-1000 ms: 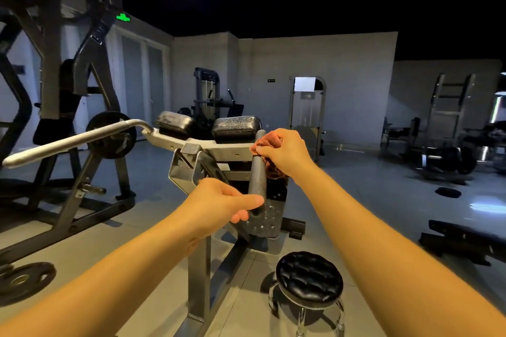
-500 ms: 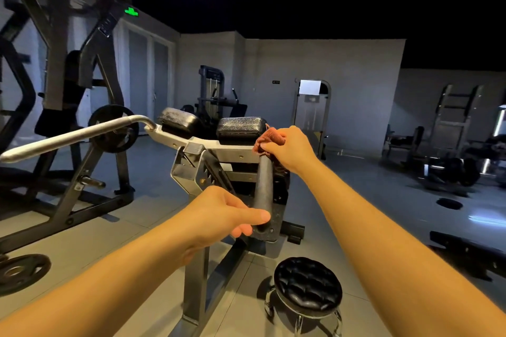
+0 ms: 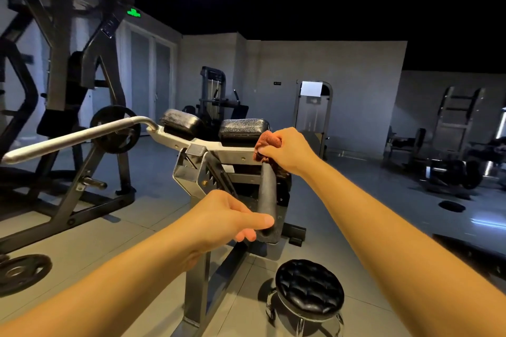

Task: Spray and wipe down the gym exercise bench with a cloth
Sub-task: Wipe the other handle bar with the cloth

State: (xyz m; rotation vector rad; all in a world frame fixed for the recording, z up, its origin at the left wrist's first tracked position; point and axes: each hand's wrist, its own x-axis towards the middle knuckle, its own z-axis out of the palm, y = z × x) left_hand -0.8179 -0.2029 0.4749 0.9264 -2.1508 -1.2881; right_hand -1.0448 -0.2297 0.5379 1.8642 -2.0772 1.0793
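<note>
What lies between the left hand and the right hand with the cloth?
In the head view, only a bare stretch of the grey handle grip runs from the left hand up to the right hand, which holds the red-brown cloth.

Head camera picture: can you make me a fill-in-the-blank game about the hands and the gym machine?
1. The right hand holds a reddish ____ against the top of the grey handle.
2. The left hand grips that handle at its ____ end.
3. The round stool has a padded seat coloured ____.
Missing words: cloth; lower; black.
</note>
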